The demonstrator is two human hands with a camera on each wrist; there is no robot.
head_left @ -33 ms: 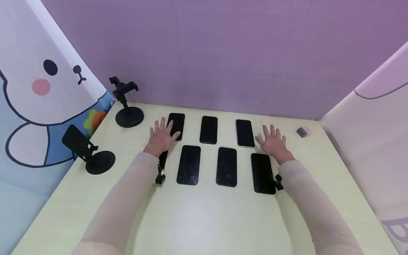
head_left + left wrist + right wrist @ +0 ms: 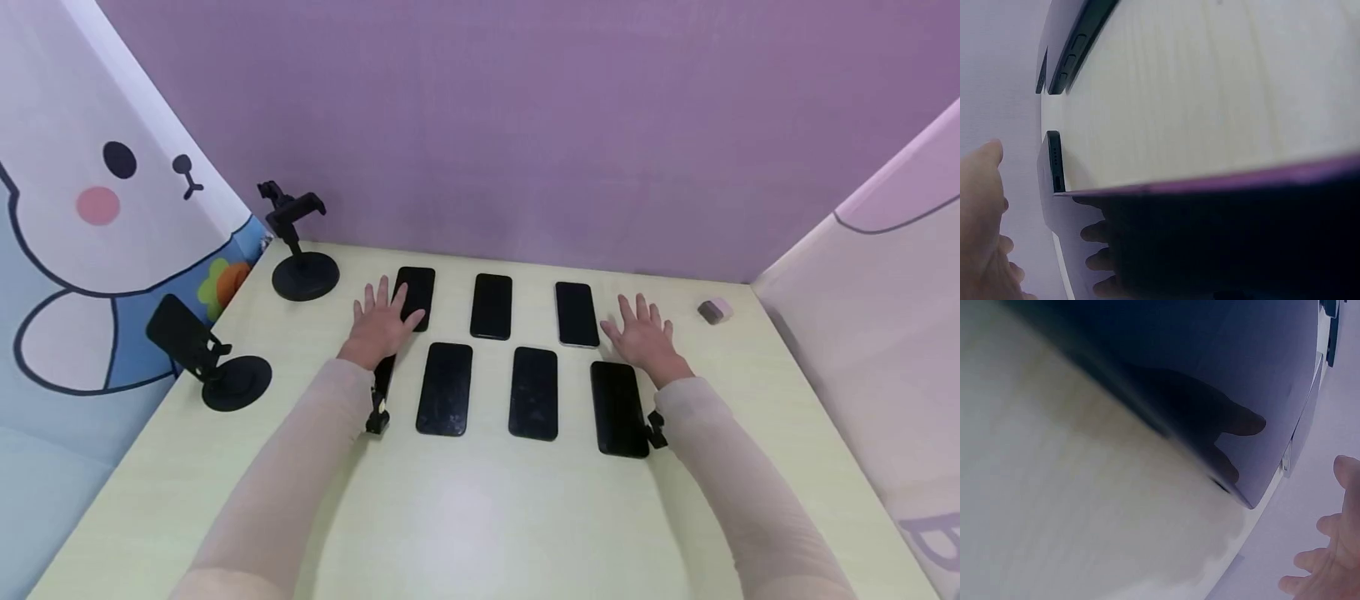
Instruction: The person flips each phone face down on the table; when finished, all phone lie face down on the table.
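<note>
My left hand (image 2: 378, 329) is spread with straight fingers and holds nothing. It covers part of a black smartphone (image 2: 417, 287) at the back left; another smartphone (image 2: 385, 375) shows partly from under its wrist. In the left wrist view the hand (image 2: 982, 219) is raised, and its fingers are mirrored in a dark phone screen (image 2: 1222, 244). My right hand (image 2: 641, 337), likewise spread and holding nothing, is between the back-right smartphone (image 2: 577, 313) and the front-right smartphone (image 2: 619, 408). That hand (image 2: 1335, 550) appears apart from the phone screen (image 2: 1254, 362) in the right wrist view.
Between the hands lie more smartphones, one at the back (image 2: 491, 307) and two in front (image 2: 444, 389). Two black phone stands, a rear one (image 2: 305, 276) and a nearer one (image 2: 236, 382), are at the left. A small grey-and-pink block (image 2: 715, 311) sits at the right.
</note>
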